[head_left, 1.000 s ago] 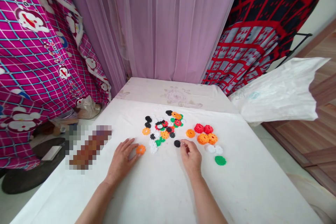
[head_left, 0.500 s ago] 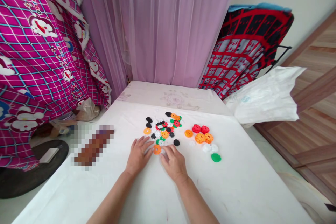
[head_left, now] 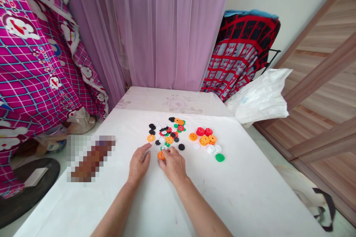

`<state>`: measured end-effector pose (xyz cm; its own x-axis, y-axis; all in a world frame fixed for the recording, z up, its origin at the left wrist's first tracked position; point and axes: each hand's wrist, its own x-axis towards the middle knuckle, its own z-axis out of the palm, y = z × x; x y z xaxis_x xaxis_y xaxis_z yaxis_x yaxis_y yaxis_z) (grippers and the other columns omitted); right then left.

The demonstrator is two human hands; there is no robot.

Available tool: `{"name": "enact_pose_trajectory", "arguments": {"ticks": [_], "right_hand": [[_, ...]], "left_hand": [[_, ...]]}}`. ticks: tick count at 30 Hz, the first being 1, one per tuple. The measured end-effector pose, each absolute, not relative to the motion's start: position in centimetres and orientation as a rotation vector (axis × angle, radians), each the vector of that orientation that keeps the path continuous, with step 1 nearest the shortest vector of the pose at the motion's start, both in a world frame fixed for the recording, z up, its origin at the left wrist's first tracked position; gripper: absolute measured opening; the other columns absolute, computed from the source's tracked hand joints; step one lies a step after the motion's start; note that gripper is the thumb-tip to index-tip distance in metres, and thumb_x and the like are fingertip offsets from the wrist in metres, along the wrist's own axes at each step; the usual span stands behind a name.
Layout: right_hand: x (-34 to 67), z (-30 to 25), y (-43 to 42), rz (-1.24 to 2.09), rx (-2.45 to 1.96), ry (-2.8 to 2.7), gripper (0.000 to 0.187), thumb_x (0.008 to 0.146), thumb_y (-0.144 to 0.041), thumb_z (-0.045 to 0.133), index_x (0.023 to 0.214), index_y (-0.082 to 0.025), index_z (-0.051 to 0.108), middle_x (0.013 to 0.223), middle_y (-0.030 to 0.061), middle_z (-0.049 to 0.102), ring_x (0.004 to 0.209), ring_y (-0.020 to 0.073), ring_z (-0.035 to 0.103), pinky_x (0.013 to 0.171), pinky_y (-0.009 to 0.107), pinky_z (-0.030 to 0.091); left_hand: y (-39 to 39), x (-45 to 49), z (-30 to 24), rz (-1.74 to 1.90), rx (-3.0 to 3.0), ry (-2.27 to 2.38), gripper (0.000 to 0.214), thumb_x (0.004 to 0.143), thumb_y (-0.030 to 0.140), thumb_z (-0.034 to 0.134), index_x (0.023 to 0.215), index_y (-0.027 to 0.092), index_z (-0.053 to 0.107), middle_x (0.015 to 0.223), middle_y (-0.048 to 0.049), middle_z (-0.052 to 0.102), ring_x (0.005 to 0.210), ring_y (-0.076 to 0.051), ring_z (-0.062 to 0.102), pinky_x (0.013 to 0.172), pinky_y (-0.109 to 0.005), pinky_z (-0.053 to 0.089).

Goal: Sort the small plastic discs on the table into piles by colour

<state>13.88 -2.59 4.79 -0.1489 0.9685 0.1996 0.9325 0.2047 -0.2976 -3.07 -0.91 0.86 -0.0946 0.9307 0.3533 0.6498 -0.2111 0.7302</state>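
Note:
My right hand has its thumb and fingers on an orange notched disc at the near edge of a mixed pile. It seems to pinch that disc, its fingertips partly hiding it. To the left, my left hand rests on the table, holding nothing, thumb apart from the fingers. Just beyond both hands lies the pile of flat notched plastic discs in black, white, orange, red and green, among them a black disc and an orange disc.
Right of the pile are grouped discs: red discs, orange discs, white discs and a green disc. A pixelated brown shape lies left on the white table. A white bag stands beyond the right edge.
My right hand has closed in on the orange disc near the pile's edge. My left hand has drawn slightly away from that disc. The whole view has shifted a little.

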Motion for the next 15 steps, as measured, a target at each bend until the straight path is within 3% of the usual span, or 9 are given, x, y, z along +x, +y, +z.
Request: {"name": "enact_pose_trajectory", "arguments": {"ticks": [9, 15], "right_hand": [[12.3, 6.0, -1.7, 0.187, -1.908, -2.213, 0.021, 0.078, -0.024, 0.063, 0.098, -0.019, 0.062, 0.094, 0.0081, 0.067, 0.081, 0.0202, 0.064, 0.065, 0.028, 0.045], [13.2, 5.7, -2.6, 0.187, -1.75, -2.152, 0.017, 0.079, -0.025, 0.062, 0.096, -0.022, 0.061, 0.091, 0.0035, 0.07, 0.08, 0.0178, 0.065, 0.066, 0.026, 0.044]], "left_hand": [[-0.6, -3.2, 0.6, 1.187, 1.892, 1.705, 0.035, 0.086, 0.032, 0.044, 0.11, 0.023, 0.067, 0.114, -0.0055, 0.071, 0.107, -0.022, 0.065, 0.1, -0.044, 0.049], [-0.7, -3.2, 0.4, 1.175, 1.929, 1.729, 0.035, 0.087, 0.035, 0.042, 0.11, 0.024, 0.067, 0.115, -0.0052, 0.071, 0.108, -0.022, 0.065, 0.102, -0.044, 0.048]]}}
